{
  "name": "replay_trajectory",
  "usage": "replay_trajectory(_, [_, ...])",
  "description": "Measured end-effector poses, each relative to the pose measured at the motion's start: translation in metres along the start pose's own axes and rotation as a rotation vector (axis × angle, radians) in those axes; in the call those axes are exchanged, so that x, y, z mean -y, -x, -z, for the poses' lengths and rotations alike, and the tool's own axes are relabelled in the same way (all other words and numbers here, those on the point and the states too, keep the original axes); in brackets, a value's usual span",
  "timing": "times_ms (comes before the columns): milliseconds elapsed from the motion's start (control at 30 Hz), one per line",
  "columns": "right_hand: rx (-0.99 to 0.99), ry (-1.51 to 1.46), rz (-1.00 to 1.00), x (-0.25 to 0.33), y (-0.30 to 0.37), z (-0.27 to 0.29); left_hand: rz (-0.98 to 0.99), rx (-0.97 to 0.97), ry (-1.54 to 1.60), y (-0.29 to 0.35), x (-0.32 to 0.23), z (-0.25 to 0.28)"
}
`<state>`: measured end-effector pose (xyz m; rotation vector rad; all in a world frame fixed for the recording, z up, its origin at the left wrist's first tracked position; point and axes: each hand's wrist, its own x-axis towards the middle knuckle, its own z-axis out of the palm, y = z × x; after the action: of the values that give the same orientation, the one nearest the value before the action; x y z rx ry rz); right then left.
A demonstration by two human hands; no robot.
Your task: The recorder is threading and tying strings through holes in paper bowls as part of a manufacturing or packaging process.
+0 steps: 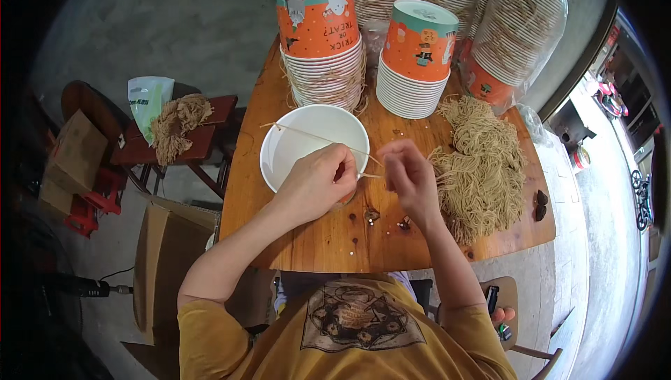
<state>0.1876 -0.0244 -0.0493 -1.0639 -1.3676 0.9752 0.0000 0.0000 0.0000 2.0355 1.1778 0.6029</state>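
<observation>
A white-lined paper bucket (292, 144) stands with its mouth toward me on the wooden table. A thin tan cord (307, 133) runs across that mouth from a knotted end at the far left rim. My left hand (318, 179) is closed in a pinch at the bucket's right rim, where a short cord end pokes out past the fingers. Just to the right, my right hand (412, 179) has its fingers curled at the cord's other end. Its fingertips are partly hidden. A heap of tan cords (482, 170) lies right of my right hand.
Stacked orange and green paper buckets (318, 24) and a second stack (419, 45) stand behind the bucket. Bagged stacks (521, 20) fill the far right. Small dark pieces (372, 216) lie near the front edge. A red bench (210, 118) holds more cords at left.
</observation>
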Motion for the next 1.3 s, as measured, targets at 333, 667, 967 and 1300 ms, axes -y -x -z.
replay_trajectory(333, [0.161, 0.277, -0.027, 0.014, 0.008, -0.002, -0.111, -0.057, -0.076, -0.001, 0.004, -0.005])
replay_trajectory(667, [0.161, -0.122, -0.084, 0.002, 0.013, -0.004, -0.263, -0.12, -0.188, -0.005, 0.005, -0.012])
replay_trajectory(967, [0.233, 0.483, 0.336, 0.037, -0.004, 0.002, -0.424, -0.138, -0.333, 0.02, 0.004, -0.009])
replay_trajectory(1300, [0.244, 0.459, 0.39, 0.048, 0.0, -0.01, -0.455, -0.343, -0.361, 0.034, 0.007, -0.022])
